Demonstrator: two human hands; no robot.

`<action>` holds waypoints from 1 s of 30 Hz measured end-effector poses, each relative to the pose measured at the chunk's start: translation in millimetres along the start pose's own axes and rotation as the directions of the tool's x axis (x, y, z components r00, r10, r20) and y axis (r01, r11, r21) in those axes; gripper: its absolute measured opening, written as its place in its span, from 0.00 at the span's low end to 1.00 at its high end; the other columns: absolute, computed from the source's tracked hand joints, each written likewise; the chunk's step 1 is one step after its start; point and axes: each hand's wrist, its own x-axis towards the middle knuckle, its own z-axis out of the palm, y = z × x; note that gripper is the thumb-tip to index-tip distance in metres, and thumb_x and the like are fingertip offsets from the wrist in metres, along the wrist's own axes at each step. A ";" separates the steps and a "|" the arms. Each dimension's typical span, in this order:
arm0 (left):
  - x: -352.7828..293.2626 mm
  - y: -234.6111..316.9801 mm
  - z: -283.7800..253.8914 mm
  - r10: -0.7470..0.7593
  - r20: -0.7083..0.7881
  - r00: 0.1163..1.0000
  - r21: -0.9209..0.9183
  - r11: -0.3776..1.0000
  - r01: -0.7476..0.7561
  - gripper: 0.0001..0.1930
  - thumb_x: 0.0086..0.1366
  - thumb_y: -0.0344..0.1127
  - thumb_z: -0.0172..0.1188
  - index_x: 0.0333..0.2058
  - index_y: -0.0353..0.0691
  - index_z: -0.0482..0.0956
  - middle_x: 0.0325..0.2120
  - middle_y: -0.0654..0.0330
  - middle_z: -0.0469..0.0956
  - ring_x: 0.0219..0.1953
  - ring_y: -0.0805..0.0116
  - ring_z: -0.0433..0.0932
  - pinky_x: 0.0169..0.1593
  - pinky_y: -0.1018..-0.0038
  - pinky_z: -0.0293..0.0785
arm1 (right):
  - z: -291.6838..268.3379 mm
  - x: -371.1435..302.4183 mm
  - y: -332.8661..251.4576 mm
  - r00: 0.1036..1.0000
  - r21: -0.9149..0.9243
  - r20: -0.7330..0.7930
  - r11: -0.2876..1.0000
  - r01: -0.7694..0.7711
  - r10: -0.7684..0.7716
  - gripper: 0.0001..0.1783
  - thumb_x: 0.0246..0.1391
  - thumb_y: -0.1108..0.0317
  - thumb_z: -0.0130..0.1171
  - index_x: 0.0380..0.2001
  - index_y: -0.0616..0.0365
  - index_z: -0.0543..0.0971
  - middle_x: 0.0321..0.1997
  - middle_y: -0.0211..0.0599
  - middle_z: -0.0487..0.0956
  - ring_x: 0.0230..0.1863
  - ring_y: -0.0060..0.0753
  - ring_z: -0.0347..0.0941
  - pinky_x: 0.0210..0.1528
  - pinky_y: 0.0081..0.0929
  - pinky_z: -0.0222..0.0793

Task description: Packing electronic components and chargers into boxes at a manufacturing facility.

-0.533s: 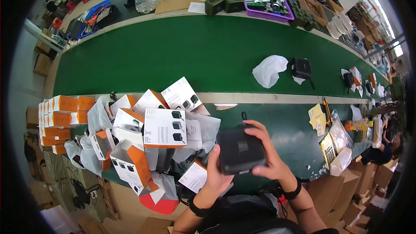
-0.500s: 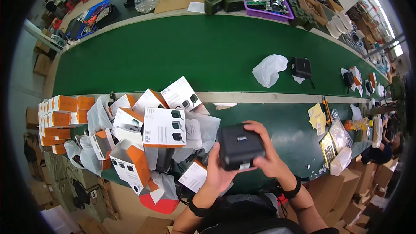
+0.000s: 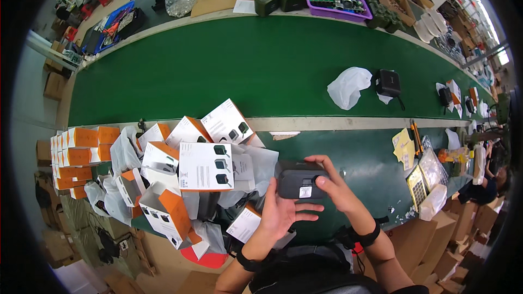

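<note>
Black device (image 3: 299, 183) between both hands, boxes (image 3: 204, 166) seemingly touching its left edge.

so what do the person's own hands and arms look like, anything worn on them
Both forearms are bare, with no sleeves and no gloves. The left hand has a dark band around its wrist. The right hand also wears a dark wrist strap, with a small red patch showing beside it. No rings can be made out.

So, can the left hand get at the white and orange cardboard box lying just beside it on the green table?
Probably not at once: the left hand holds the dark grey box-shaped device; the white and orange cardboard box itself lies unobstructed.
</note>
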 end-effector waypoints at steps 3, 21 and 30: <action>1.6 5.9 0.7 0.013 -0.027 1.000 0.084 0.996 -0.011 0.37 0.64 0.64 0.28 0.56 0.37 0.59 0.49 0.44 0.69 0.44 0.47 0.75 0.42 0.58 0.75 | -25.9 18.2 8.6 0.996 0.323 -0.048 0.945 -0.060 0.080 0.27 0.57 0.56 0.50 0.56 0.57 0.60 0.52 0.40 0.64 0.53 0.32 0.61 0.56 0.28 0.57; 32.8 -31.4 2.0 0.395 -0.016 0.919 0.624 0.721 -0.299 0.18 0.60 0.28 0.56 0.49 0.35 0.67 0.45 0.55 0.72 0.48 0.64 0.71 0.52 0.69 0.68 | -131.7 118.0 27.9 0.487 -0.750 -0.555 0.659 0.058 -0.675 0.29 0.44 0.61 0.66 0.48 0.60 0.69 0.51 0.48 0.65 0.53 0.47 0.62 0.55 0.35 0.58; 41.9 -92.1 11.7 0.481 0.100 0.871 0.539 0.710 -0.454 0.04 0.63 0.29 0.55 0.33 0.36 0.70 0.24 0.67 0.71 0.29 0.82 0.67 0.33 0.82 0.65 | -1.8 73.0 -35.1 0.481 -0.506 -0.530 0.716 0.481 -0.698 0.20 0.46 0.74 0.60 0.44 0.59 0.70 0.45 0.39 0.70 0.47 0.37 0.68 0.46 0.31 0.65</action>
